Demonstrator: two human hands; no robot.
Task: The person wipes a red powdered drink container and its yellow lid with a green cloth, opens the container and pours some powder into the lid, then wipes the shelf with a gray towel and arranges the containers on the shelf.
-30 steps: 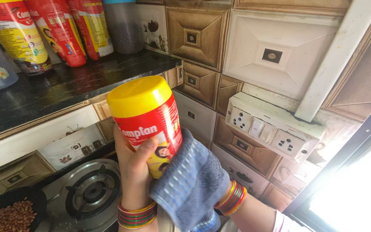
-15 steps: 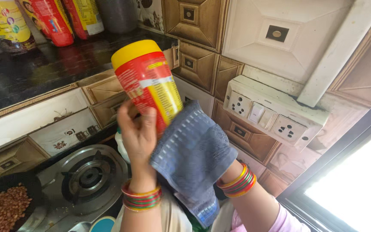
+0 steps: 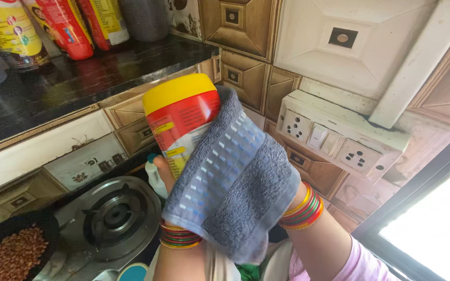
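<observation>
Fingers of the left hand [image 3: 165, 179] grip the yellow-lidded red jar [image 3: 180, 119] above the stove burner [image 3: 115, 216]; the right hand's fingers, hidden, now press the grey towel [image 3: 235, 182] over its side, higher than before.

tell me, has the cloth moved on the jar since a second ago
Yes. The grey cloth has slid up from the lower side of the jar to reach its yellow lid, wrapping the side facing the switchboard.

The grey cloth [image 3: 235, 182] hides the right hand and most of the left hand [image 3: 165, 174]; it also covers the red jar's [image 3: 183, 122] lower side. The pan of brown nuts [image 3: 11, 250] is cut off by the bottom-left edge.
</observation>
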